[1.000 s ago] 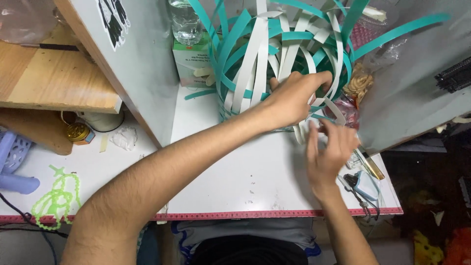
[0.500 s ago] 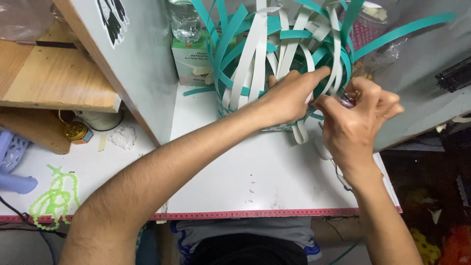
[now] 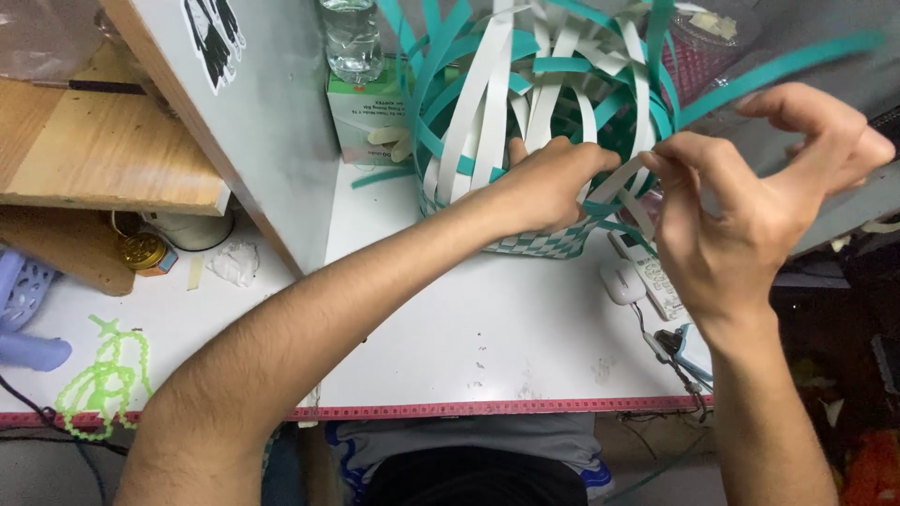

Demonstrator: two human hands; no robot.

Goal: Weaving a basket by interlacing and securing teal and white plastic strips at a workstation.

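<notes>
- Half-woven basket (image 3: 548,245) of teal and white strips stood at the back of the white table (image 3: 487,328), against the grey panel (image 3: 281,141).
- Left hand (image 3: 548,183) pressed on the basket wall, fingers curled around upright strips.
- Right hand (image 3: 750,215) pinched a white strip (image 3: 623,183) at the basket's right edge.
- Open tabletop lay in front, down to the red measuring tape (image 3: 469,409) along the near edge.
- Remote (image 3: 652,276) lay just right of the basket.

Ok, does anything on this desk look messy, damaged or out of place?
Mostly the half-woven basket: its teal and white strips splay loose in all directions above the woven base, where the left hand presses. A crumpled scrap of paper lies by the shelf. Nothing looks spilled or broken.
</notes>
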